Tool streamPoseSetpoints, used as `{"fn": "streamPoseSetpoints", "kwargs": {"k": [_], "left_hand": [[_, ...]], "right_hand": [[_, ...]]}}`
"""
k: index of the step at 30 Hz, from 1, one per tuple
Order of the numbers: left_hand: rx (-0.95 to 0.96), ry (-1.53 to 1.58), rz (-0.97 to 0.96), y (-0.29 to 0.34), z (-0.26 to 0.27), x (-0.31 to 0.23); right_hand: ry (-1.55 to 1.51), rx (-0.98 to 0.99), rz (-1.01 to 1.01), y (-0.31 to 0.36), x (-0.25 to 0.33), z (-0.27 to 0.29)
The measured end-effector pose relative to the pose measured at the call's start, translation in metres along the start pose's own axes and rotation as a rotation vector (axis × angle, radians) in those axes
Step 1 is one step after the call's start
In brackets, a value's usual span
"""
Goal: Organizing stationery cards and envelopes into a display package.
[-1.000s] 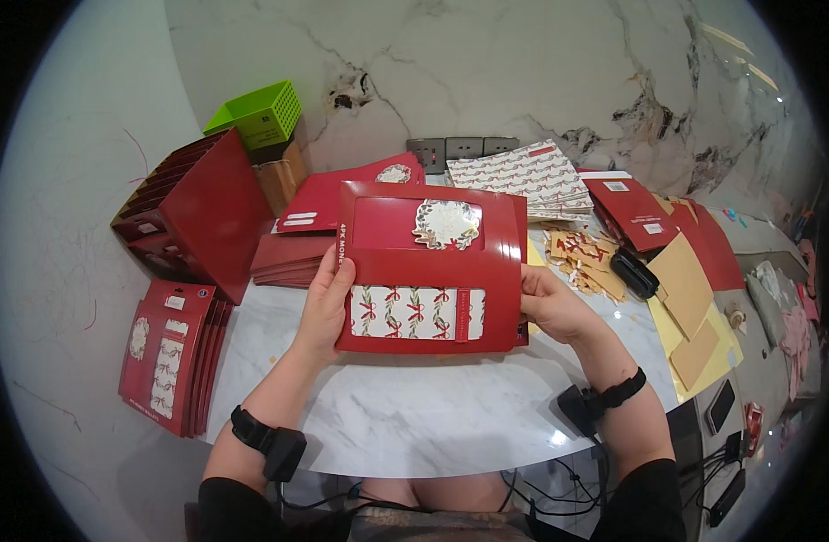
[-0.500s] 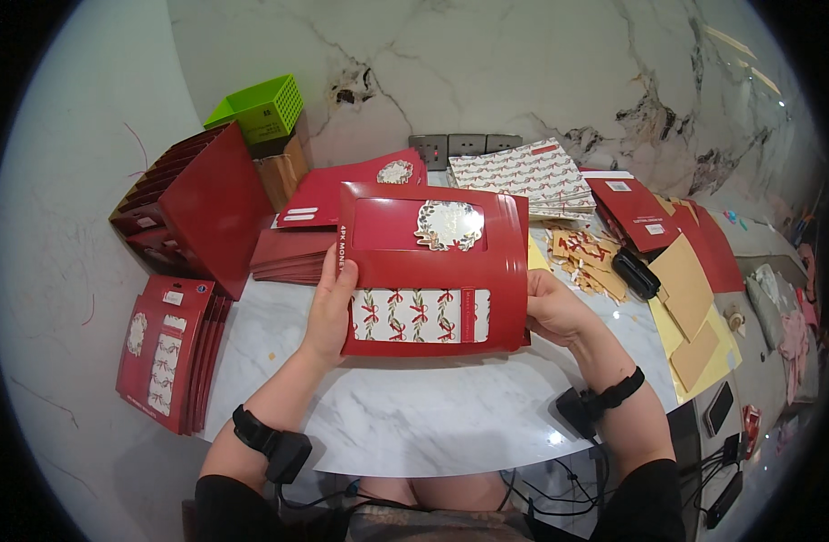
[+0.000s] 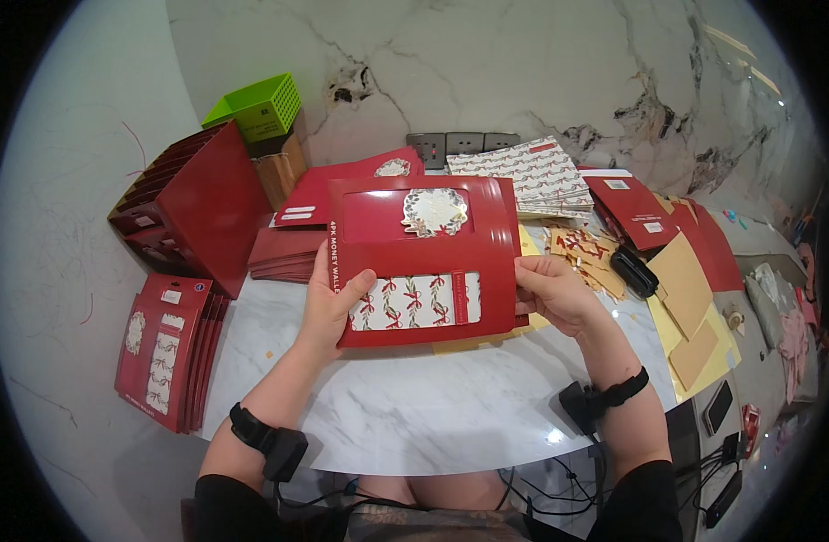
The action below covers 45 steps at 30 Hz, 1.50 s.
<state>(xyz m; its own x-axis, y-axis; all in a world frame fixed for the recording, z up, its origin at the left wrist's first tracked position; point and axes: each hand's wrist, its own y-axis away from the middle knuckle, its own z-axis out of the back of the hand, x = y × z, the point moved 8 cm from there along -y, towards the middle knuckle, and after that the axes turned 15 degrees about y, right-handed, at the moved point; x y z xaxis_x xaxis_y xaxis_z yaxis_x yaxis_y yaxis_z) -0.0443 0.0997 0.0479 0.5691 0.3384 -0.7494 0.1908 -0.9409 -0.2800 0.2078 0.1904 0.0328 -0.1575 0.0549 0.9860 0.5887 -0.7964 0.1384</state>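
Two hands on it: we've got the red card pack (image 3: 421,262) lifted over the table's (image 3: 414,415) middle, left hand (image 3: 328,307) pinching its left edge, right hand (image 3: 554,291) closed on the right. It looks filled, patterned sheets showing through its window. Finished packs (image 3: 166,348) sit stacked far left; patterned sheets (image 3: 532,176) and tan envelopes (image 3: 681,289) still wait right, crowding our space.
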Motion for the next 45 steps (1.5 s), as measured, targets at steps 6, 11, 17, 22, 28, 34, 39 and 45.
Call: {"fn": "streamPoseSetpoints", "kwargs": {"k": [6, 11, 17, 22, 28, 34, 39, 45], "left_hand": [[-0.059, -0.015, -0.002, -0.001, 0.003, 0.000], [-0.046, -0.057, -0.022, 0.002, 0.002, 0.003], [0.004, -0.106, -0.014, 0.009, -0.010, 0.007], [0.002, -0.087, 0.011, 0.009, -0.010, 0.011], [-0.014, -0.098, -0.009, 0.009, -0.011, 0.014], [0.029, -0.190, -0.054, 0.015, -0.020, 0.013], [0.026, -0.181, -0.062, 0.013, -0.016, 0.013], [0.006, -0.102, -0.044, 0.011, -0.013, 0.011]], "right_hand": [[-0.200, 0.101, -0.052, -0.003, 0.001, -0.001], [0.169, -0.052, 0.137, 0.006, 0.019, -0.017], [0.141, -0.172, 0.177, 0.002, 0.014, -0.011], [0.139, -0.142, 0.208, 0.002, 0.016, -0.012], [0.321, -0.226, 0.181, 0.003, 0.016, -0.017], [0.386, -0.276, 0.306, 0.000, 0.014, -0.014], [0.444, -0.310, 0.354, -0.003, 0.014, -0.013], [0.500, -0.293, 0.387, -0.002, 0.016, -0.013]]}}
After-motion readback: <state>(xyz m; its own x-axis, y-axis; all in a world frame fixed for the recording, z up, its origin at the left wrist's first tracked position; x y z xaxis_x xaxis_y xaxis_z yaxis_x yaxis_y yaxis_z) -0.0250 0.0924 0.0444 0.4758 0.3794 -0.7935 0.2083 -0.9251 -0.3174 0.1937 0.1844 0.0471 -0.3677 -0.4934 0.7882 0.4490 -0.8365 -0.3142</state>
